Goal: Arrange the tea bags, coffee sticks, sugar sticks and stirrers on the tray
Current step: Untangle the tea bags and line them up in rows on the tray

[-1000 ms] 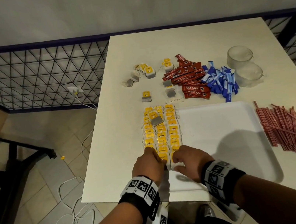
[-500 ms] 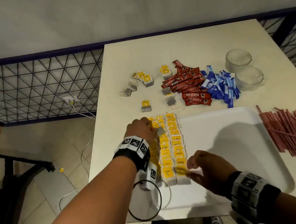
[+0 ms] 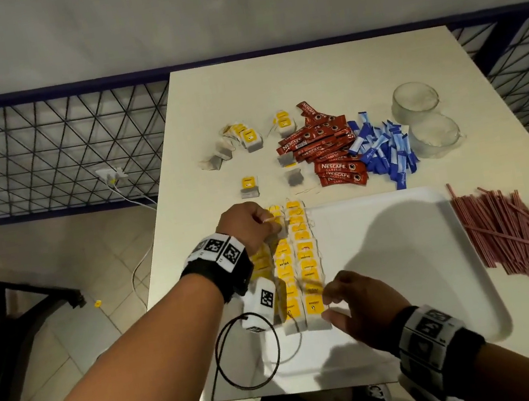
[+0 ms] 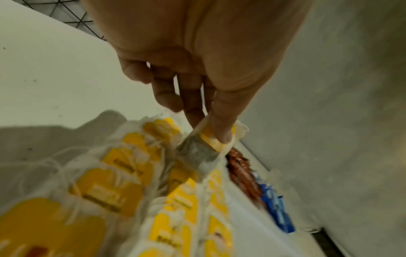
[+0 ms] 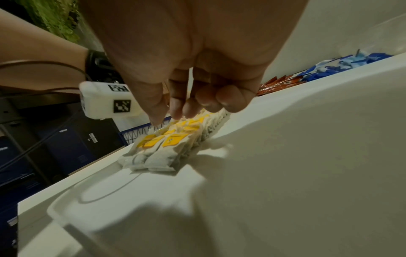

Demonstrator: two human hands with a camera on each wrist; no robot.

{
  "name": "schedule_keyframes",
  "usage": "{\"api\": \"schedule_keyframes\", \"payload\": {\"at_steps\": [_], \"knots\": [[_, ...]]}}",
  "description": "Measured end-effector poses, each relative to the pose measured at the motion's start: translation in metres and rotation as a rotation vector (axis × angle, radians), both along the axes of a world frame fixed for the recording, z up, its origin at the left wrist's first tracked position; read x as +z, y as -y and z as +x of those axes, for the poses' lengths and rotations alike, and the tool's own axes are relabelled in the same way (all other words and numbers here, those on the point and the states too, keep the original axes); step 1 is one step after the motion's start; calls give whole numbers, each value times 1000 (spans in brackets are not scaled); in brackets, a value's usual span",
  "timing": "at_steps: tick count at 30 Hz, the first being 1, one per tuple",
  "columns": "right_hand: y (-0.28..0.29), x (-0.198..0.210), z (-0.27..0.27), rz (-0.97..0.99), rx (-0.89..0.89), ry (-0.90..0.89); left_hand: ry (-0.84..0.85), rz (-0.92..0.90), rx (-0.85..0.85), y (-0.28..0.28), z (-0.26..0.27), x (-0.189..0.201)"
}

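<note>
Three rows of yellow-tagged tea bags (image 3: 306, 263) lie along the left side of the white tray (image 3: 402, 247). My left hand (image 3: 273, 221) is at the rows' far end, and its thumb and fingers pinch one tea bag (image 4: 197, 154) just above the rows. My right hand (image 3: 328, 304) hovers at the near end of the rows (image 5: 171, 139) with loosely curled fingers that hold nothing. Loose tea bags (image 3: 246, 137) lie on the table beyond the tray. Red coffee sticks (image 3: 324, 149) and blue sugar sticks (image 3: 383, 150) lie beside them. Red stirrers (image 3: 510, 230) are heaped to the right of the tray.
Two clear glass cups (image 3: 415, 101) stand at the back right of the white table (image 3: 306, 79). A single tea bag (image 3: 248, 185) lies just beyond my left hand. A black cable (image 3: 245, 352) loops from my left wrist over the tray's near left corner. A metal railing lies left of the table.
My left hand went from the near end of the tea bag rows to the far end and took hold of the tea bag lying askew there. My right hand shifted slightly right.
</note>
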State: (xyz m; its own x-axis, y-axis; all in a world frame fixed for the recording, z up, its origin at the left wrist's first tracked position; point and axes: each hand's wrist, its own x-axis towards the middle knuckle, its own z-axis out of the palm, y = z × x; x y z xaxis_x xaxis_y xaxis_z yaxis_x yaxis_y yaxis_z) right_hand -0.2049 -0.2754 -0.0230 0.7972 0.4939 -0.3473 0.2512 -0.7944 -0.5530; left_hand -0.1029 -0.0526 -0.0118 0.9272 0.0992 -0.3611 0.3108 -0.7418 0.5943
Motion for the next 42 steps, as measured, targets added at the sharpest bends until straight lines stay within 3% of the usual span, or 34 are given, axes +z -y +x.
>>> {"api": "schedule_keyframes", "payload": {"at_steps": [5,8,12,19,29,33,36,39,42], "knots": [[-12,1,2,25,148,-18,76,-156,-73,-12,-54,29],[-21,-6,2,54,213,17,-61,-232,-88,-22,-95,27],[-36,-7,5,-27,251,16,-182,-151,-151,-26,-130,13],[-49,-12,6,-125,289,45,-139,-69,-187,-15,-137,-12],[-46,-16,-1,-81,269,92,-88,-102,-66,-9,-141,-26],[-44,-16,-3,-51,253,106,4,94,-74,-11,-145,-27],[-41,-17,-3,-12,270,116,91,56,-222,-16,-156,-27],[-37,-17,-2,-1,283,113,64,121,-399,-12,-160,-29],[-37,-19,-3,10,284,107,29,224,-389,-11,-157,-36]]}}
